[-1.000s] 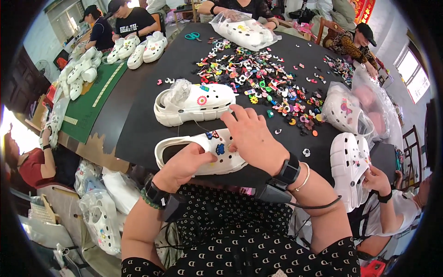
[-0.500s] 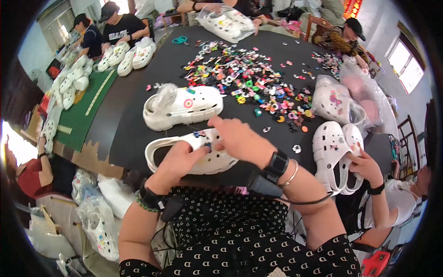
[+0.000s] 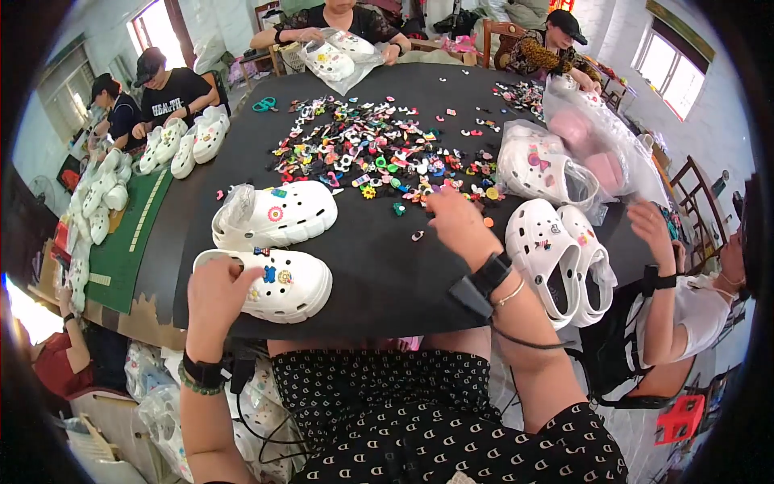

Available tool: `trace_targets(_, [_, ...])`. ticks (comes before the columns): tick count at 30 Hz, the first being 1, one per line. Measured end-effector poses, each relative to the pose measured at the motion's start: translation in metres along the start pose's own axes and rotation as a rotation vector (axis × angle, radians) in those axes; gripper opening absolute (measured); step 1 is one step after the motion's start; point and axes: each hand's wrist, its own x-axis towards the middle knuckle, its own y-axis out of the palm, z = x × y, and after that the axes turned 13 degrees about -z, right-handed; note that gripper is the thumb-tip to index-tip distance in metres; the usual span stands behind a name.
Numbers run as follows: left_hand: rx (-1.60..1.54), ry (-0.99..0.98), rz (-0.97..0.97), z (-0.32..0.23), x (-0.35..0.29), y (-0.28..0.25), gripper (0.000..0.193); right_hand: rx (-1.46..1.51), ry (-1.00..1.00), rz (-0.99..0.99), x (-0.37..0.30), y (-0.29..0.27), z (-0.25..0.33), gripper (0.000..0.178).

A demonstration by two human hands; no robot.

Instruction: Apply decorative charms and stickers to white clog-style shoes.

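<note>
White foam clog (image 3: 310, 282) with round vent holes, lying at eight o'clock on a broad matte black tabletop (image 3: 403, 282), toe toward three, glossy blue and gold charms (image 3: 270, 273) on its upper. Left hand (image 3: 218, 294) over its heel end, fingertips partly hidden; cannot tell whether clamped on it. Right hand (image 3: 459, 219) at three o'clock, by the near edge of a jumbled heap of small multicoloured charms (image 3: 363, 141); fingers curled, cannot tell whether together or apart. Just beyond, at nine o'clock, second white foam clog (image 3: 302, 211) with a pink flower charm (image 3: 276, 214), crumpled clear plastic (image 3: 234, 206) at its heel. Teal-handled scissors (image 3: 264, 104) at eleven; flat green mat (image 3: 121, 258) at nine. Smooth, rounded pair of white clogs (image 3: 532, 230) at three; bagged white clog (image 3: 536, 173) at two, film wrinkled and shiny. Farther out, pale wall (image 3: 619, 52) and bright barred window (image 3: 676, 68) at two, wooden chair (image 3: 695, 194) at three.
</note>
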Motion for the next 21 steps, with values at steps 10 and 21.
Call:
trace_targets(10, [-0.133, -0.062, -0.264, 0.006, 0.092, 0.031, 0.055, 0.2, 0.206, 0.382, 0.025, 0.001, 0.017, 0.036])
trace_targets(21, [-0.006, -0.056, 0.079, 0.014, 0.123, 0.069, 0.08, 0.213, 0.257, 0.502, 0.024, 0.021, 0.015, 0.025])
